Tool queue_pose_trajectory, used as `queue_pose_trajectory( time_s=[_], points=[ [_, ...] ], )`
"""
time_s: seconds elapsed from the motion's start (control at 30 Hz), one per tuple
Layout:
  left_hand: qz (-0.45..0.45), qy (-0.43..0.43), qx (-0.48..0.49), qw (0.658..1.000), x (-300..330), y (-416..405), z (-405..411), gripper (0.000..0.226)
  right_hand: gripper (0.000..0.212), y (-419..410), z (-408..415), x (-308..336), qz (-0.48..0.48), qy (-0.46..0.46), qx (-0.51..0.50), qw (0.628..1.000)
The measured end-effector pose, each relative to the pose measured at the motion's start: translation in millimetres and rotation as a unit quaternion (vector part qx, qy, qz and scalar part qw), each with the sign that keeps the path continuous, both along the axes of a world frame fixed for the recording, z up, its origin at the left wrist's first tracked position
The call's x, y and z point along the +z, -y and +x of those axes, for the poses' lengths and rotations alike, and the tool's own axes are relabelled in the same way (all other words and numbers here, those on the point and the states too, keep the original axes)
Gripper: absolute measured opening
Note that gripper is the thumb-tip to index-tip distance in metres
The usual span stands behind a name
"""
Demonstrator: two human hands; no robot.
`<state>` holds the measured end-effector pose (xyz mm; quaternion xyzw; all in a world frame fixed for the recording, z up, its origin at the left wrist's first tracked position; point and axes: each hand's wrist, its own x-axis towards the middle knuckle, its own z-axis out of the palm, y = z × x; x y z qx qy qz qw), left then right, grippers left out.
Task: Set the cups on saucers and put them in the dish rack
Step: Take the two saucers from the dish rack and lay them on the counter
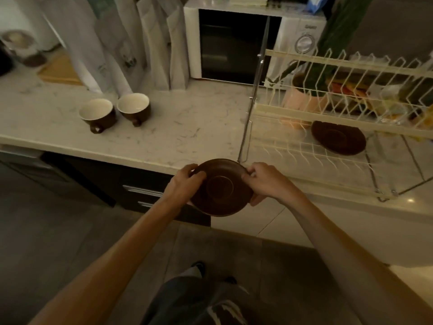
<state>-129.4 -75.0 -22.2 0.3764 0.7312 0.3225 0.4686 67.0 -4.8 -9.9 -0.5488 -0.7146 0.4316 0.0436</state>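
I hold a brown saucer (220,187) in front of the counter's edge with both hands: my left hand (185,181) grips its left rim and my right hand (264,181) grips its right rim. A second brown saucer (338,137) lies on the lower shelf of the cream wire dish rack (304,158) at the right. Two brown cups with cream insides stand upright side by side on the marble counter, the left cup (97,114) and the right cup (134,109), well to the left of my hands.
A white microwave (234,43) stands at the back of the counter (187,127). Paper bags (145,43) lean to its left. A pink plant pot (302,99) shows behind the rack's wires. Dark drawers (140,191) sit below the counter.
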Motion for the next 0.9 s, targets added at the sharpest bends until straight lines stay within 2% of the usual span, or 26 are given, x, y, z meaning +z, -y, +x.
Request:
queue_pose_trajectory(
  time_s=[0.17,0.37,0.63,0.77,0.9],
  points=[
    [0.004,0.003,0.037,0.999,3,-1,-33,0.049,0.012,-1,-32,-4,-0.051,-0.057,-0.015,0.997],
    [0.011,0.012,0.054,0.998,4,-22,-69,0.048,0.019,-17,-70,-11,-0.076,-0.085,-0.055,0.992],
    [0.006,-0.008,0.049,0.999,4,-73,-115,0.049,0.027,-55,-118,-20,-0.048,-0.084,-0.116,0.988],
    [0.011,0.029,0.052,0.998,5,-104,-133,0.051,0.039,-75,-138,-19,-0.032,-0.088,-0.130,0.987],
    [0.010,0.069,0.063,0.996,7,-135,-146,0.040,0.040,-94,-156,-21,0.000,-0.085,-0.166,0.983]
  ],
)
